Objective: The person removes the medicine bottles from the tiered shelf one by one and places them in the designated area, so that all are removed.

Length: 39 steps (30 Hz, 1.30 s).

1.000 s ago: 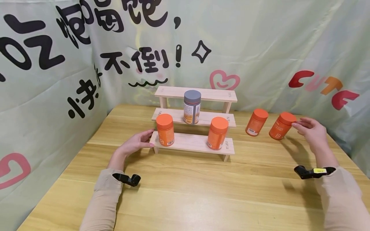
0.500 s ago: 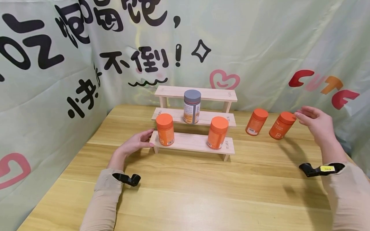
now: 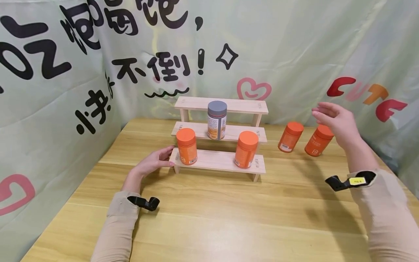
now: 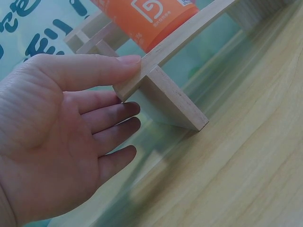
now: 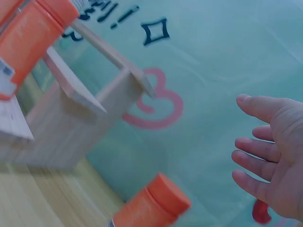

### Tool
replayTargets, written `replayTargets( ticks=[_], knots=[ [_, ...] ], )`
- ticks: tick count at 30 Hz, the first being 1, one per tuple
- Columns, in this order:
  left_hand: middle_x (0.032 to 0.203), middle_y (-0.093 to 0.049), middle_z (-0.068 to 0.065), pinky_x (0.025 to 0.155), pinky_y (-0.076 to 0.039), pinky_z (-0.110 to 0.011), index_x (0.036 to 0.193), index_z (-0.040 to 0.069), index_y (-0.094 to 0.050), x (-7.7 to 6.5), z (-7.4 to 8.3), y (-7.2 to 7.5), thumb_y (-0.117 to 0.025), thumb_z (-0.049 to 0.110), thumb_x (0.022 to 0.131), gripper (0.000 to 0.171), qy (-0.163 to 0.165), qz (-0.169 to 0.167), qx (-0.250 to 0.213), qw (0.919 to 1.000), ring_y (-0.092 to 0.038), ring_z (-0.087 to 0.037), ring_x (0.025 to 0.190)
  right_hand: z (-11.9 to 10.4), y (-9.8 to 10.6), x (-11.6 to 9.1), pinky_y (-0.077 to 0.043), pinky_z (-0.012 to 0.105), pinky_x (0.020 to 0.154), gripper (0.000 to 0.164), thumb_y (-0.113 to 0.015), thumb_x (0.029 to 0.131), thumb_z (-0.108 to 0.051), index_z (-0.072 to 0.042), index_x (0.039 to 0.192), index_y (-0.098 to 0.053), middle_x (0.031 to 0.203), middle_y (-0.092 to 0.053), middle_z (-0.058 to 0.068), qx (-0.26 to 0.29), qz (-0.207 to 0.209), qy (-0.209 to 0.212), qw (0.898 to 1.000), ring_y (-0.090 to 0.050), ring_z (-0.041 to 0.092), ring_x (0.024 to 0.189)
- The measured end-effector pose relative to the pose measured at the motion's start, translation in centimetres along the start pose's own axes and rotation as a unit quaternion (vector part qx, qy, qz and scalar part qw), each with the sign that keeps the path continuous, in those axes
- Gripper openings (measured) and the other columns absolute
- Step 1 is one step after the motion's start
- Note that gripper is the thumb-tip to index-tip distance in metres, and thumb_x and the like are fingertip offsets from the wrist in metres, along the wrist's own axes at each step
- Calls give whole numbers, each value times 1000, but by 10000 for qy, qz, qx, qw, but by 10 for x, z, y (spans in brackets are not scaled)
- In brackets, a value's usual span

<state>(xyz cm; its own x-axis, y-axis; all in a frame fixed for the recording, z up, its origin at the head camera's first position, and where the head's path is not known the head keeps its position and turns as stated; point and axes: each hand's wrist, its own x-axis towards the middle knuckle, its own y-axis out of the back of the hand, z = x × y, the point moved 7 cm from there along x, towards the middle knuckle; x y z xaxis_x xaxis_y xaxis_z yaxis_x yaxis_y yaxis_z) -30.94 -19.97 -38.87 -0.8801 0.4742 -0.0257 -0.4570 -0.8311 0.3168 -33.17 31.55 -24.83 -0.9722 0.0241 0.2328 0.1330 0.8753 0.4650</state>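
Note:
A three-tier wooden shelf (image 3: 216,160) stands mid-table. Two orange jars (image 3: 187,146) (image 3: 245,150) sit on its lowest tier, and a grey-lidded jar (image 3: 217,120) on the middle tier. My left hand (image 3: 163,157) lies at the lowest tier's left end. Its thumb (image 4: 118,61) touches the board's corner (image 4: 142,80) and the straight fingers hang below, holding nothing. My right hand (image 3: 334,118) hovers open in the air, just above the rightmost orange jar (image 3: 313,146) on the table, apart from it. Another orange jar (image 3: 289,137) stands left of that one.
Printed fabric walls (image 3: 294,54) close in the table at the back and on both sides. The wooden tabletop (image 3: 229,218) stretches bare toward me in front of the shelf. Black wrist camera mounts (image 3: 145,202) sit on both sleeves.
My right hand has risen from beside the rightmost jar's lid and drifted up and left. The left hand and all jars have stayed put.

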Motion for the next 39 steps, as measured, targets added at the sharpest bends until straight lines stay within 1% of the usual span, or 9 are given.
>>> replayTargets(
  ticks=[4,8,12,14,20,23,27,33,39],
  knots=[
    [150,-15,-25,110,-17,-48,144,-8,-14,1,0,1,-62,8,86,77,-57,3,30,10000,-17,-37,137,-21,-17,5,-45,8,78,63,-59,90,-34,-8,143,-35,110,-55,-18,-187,-173,136,9996,-54,-7,92],
    [149,-16,-25,110,-17,-48,144,-9,-15,1,0,1,-62,8,86,77,-58,18,62,10000,-17,-37,137,-38,-34,8,-45,11,82,64,-59,89,-36,-8,142,-36,120,-56,-6,-219,-337,218,9990,-54,-5,94],
    [150,-15,-25,110,-16,-47,144,-9,-15,1,-2,1,-63,9,86,78,-10,17,82,10000,-17,-37,137,-49,-50,10,-45,15,86,65,-59,89,-38,-9,142,-36,131,-51,8,-286,-512,267,9979,-55,1,98],
    [150,-15,-25,110,-16,-47,144,-8,-14,1,-3,1,-63,9,86,78,16,11,90,10000,-17,-37,137,-53,-57,10,-45,19,89,65,-59,89,-38,-10,143,-35,133,-49,12,-278,-607,297,9973,-54,5,103],
    [151,-13,-24,111,-14,-47,145,-7,-14,0,-3,1,-64,11,86,80,90,-6,61,9999,-15,-36,138,-64,-79,10,-37,40,101,67,-61,89,-38,-10,143,-33,136,-47,13,-123,-906,362,9952,-48,19,118],
    [150,-13,-25,111,-14,-48,145,-8,-13,1,-3,1,-64,10,86,80,64,-8,49,10000,-14,-37,137,-72,-88,11,-33,44,102,69,-62,88,-37,-9,144,-33,135,-47,14,-95,-1014,391,9940,-45,24,122],
    [150,-14,-25,110,-14,-48,145,-8,-14,1,-2,2,-64,10,86,79,28,21,51,10000,-15,-38,137,-82,-100,13,-34,42,102,68,-63,88,-33,-7,143,-33,133,-48,15,27,-1135,536,9921,-45,23,122],
    [150,-14,-24,110,-14,-48,145,-8,-15,0,-1,1,-64,10,86,79,51,39,68,10000,-16,-37,137,-93,-120,14,-40,34,99,61,-65,88,-27,-6,139,-39,131,-52,13,174,-1330,823,9875,-50,19,116],
    [150,-14,-25,110,-15,-47,144,-8,-15,0,0,1,-64,10,86,78,28,10,97,9999,-16,-37,137,-101,-141,13,-42,31,95,60,-66,87,-21,-5,138,-39,128,-53,13,316,-1565,865,9834,-50,22,115]
  ],
)
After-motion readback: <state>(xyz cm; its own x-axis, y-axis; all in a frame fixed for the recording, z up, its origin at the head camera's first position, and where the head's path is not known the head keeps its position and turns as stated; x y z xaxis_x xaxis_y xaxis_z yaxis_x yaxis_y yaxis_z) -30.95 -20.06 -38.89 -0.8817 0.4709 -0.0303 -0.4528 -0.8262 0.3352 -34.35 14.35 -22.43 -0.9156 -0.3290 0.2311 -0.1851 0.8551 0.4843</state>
